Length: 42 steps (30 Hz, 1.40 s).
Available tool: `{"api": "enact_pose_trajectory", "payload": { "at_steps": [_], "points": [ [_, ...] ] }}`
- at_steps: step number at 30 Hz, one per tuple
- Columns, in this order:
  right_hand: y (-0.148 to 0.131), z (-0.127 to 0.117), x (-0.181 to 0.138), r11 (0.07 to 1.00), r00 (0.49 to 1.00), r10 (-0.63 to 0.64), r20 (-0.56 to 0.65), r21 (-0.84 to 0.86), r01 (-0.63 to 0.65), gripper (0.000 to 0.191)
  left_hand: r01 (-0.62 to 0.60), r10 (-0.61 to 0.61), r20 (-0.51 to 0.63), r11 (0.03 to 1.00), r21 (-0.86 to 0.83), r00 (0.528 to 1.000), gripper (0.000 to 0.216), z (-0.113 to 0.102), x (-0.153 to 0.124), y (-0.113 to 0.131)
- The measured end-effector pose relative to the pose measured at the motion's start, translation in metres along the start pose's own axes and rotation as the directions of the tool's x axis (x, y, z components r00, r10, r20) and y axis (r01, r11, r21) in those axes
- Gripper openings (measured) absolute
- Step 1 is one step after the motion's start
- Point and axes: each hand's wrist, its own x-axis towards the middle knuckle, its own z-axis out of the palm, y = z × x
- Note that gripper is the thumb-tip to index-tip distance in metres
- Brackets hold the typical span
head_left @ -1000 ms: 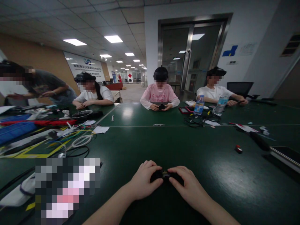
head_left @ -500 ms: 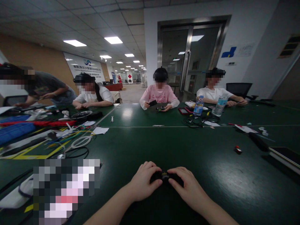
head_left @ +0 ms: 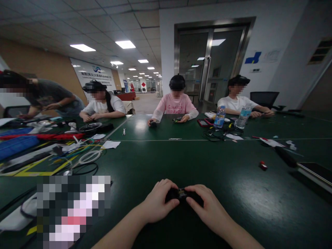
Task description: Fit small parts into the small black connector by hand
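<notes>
Between my hands, low over the green table (head_left: 145,166), is a small dark object (head_left: 182,194) with a brassy, shiny middle; its kind I cannot make out. My left hand (head_left: 161,200) grips its left end, thumb in front and fingers behind. Its right end sits in my right hand (head_left: 204,204), held between thumb and fingers in the same way. The palms and curled fingers hide much of the dark object. To the right, apart from my hands, lies a small red and dark piece (head_left: 263,166).
Cables (head_left: 89,157), a blue tray (head_left: 18,147) and assorted parts crowd the left. Two water bottles (head_left: 220,117) stand at the back right. A dark flat device (head_left: 316,174) lies at the right edge. Several people sit or lean around the table; one in pink (head_left: 176,103) faces me.
My hands keep almost the same place and grip. Across the table, the person in pink has lowered a dark block to the tabletop, moving it toward my left.
</notes>
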Motion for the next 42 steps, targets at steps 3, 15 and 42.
{"api": "enact_pose_trajectory", "payload": {
  "at_steps": [3,15,42],
  "points": [
    [0.0005,0.0005,-0.0001,0.999,1.0,-0.01,-0.012,0.036,0.01,0.024,0.024,-0.023,0.007,0.998,-0.059,1.0,0.031,0.0005,-0.0016,-0.0018],
    [-0.0011,-0.0001,-0.0007,0.999,1.0,0.017,-0.01,0.045,-0.017,0.028,0.059,-0.056,0.032,0.995,-0.077,0.998,0.04,-0.0005,-0.0012,-0.0013],
    [-0.0079,-0.0036,-0.0022,0.997,1.0,-0.029,-0.012,0.076,0.029,0.026,0.123,-0.115,0.071,0.986,-0.115,0.991,0.036,-0.0037,-0.0001,0.0035]
  ]
}}
